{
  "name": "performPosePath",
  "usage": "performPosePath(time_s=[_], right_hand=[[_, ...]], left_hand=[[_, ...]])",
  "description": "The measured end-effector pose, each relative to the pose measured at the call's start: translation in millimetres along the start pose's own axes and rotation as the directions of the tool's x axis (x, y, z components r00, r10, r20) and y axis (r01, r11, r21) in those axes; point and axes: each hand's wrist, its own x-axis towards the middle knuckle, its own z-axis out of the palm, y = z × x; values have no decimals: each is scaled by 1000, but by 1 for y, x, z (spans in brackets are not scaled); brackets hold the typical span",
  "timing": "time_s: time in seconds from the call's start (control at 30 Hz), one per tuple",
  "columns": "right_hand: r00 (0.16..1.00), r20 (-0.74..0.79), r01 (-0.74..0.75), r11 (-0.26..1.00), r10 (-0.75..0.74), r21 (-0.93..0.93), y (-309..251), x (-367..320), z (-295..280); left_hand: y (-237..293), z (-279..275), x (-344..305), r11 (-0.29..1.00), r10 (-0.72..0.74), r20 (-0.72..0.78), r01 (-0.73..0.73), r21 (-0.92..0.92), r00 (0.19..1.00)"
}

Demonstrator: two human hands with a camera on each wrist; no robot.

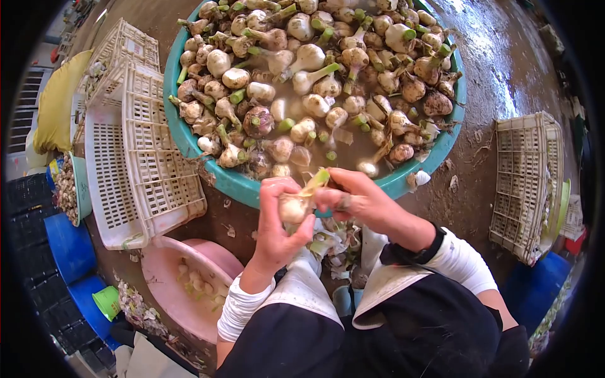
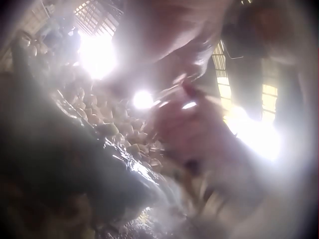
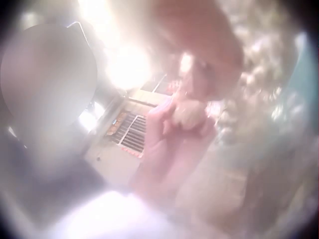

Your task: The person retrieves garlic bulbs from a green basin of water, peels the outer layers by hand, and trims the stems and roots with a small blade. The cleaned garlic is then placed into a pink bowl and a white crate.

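In the head view my left hand (image 1: 275, 227) grips a pale garlic bulb (image 1: 293, 209) between thumb and fingers, just over the near rim of a large green tub (image 1: 236, 184). The bulb's green-tipped stem (image 1: 320, 177) points up and to the right, with loose yellowish skin along it. My right hand (image 1: 372, 205) has its fingers curled at this stem, pinching at the skin. The hazy right wrist view also shows the bulb (image 3: 188, 115) in the left hand, the right hand close above it. Glare blurs the left wrist view.
Many muddy garlic bulbs (image 1: 309, 58) float in the tub's brown water. A pink basin (image 1: 170, 277) with several bulbs stands at lower left. White plastic crates (image 1: 157, 145) stack on the left, and another crate (image 1: 526, 183) stands at right. Peelings (image 1: 337, 242) lie between the knees.
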Motion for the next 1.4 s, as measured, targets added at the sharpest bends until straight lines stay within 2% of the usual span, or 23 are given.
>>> performPosePath(time_s=[0.1, 0.13, 0.17, 0.2, 0.27, 0.3, 0.33, 0.4, 0.47, 0.5, 0.53, 0.6, 0.67, 0.73, 0.8, 0.83, 1.0, 1.07, 1.17, 1.27, 1.3, 1.33, 1.4], right_hand=[[993, -50, 116, 986, -111, 117, 3, 6, 8], [993, -50, 116, 986, -110, 119, 4, 4, 8], [940, -50, 324, 928, -338, -184, 4, 1, 9], [844, 22, 483, 742, -536, -465, 6, -2, 10], [841, 24, 460, 690, -541, -559, 10, 2, 11], [814, 60, 515, 671, -578, -534, 13, 6, 7], [783, 94, 569, 648, -614, -507, 15, 9, 5], [817, 110, 551, 709, -566, -441, 14, 4, 5], [912, 247, 410, 752, -327, -516, -1, -6, 6], [903, 145, 414, 731, -404, -543, -5, -6, 0], [752, 41, 509, 541, -658, -669, -9, 0, -10], [854, -233, 197, 703, -466, -684, -11, 4, -53], [949, -30, 218, 722, -314, -656, -16, -4, -33], [875, 70, 359, 542, -480, -760, -7, -8, -8], [861, 100, 388, 517, -498, -763, 2, -7, 2], [878, 91, 400, 618, -470, -677, 0, -5, 2], [884, 147, 431, 653, -444, -623, 2, -9, 1], [914, 167, 312, 379, -369, -871, -1, -15, 3], [941, 169, 226, 171, -294, -959, -1, -20, 14], [880, 250, 331, 144, -404, -933, 4, -16, 9], [842, 184, 275, 110, -507, -955, 7, -7, -3], [790, 53, 260, 256, -610, -931, 5, 4, -21], [797, -85, 89, 254, -599, -963, -5, 10, -47]], left_hand=[[2, 3, 3, 988, 90, 0, -89, 129, 996], [11, 4, 2, 926, -184, -49, 156, -343, 982], [15, 5, 0, 598, -439, 34, 321, -734, 898], [4, 0, -2, 596, -445, 34, 324, -734, 895], [-25, -15, -2, 79, -214, 504, 529, -845, 837], [-26, -16, -3, 10, -222, 541, 556, -831, 811], [-15, -11, 0, 11, -221, 542, 558, -830, 811], [17, 5, 4, 643, -530, 73, 457, -615, 845], [11, 3, 3, 594, -473, 93, 395, -701, 876], [5, -2, -1, 626, -456, 151, 437, -646, 877], [0, -7, -4, 659, -439, 207, 470, -587, 874], [-2, -11, -7, 631, -456, 216, 485, -605, 863], [2, -11, -7, 591, -494, 304, 571, -570, 814], [-3, -5, -6, 592, -461, 317, 553, -586, 829], [-3, 2, -5, 567, -482, 240, 509, -648, 843], [-5, -1, -7, 585, -472, 245, 509, -631, 847], [2, 3, -6, 632, -475, 239, 517, -577, 847], [10, 7, -3, 502, -514, 262, 534, -680, 817], [11, 4, -2, 522, -572, 266, 595, -611, 775], [0, -8, -7, 502, -530, 393, 651, -569, 752], [-1, -10, -9, 551, -522, 419, 669, -499, 743], [1, -12, -10, 593, -519, 445, 682, -427, 730], [4, -13, -5, 566, -509, 465, 688, -453, 725]])
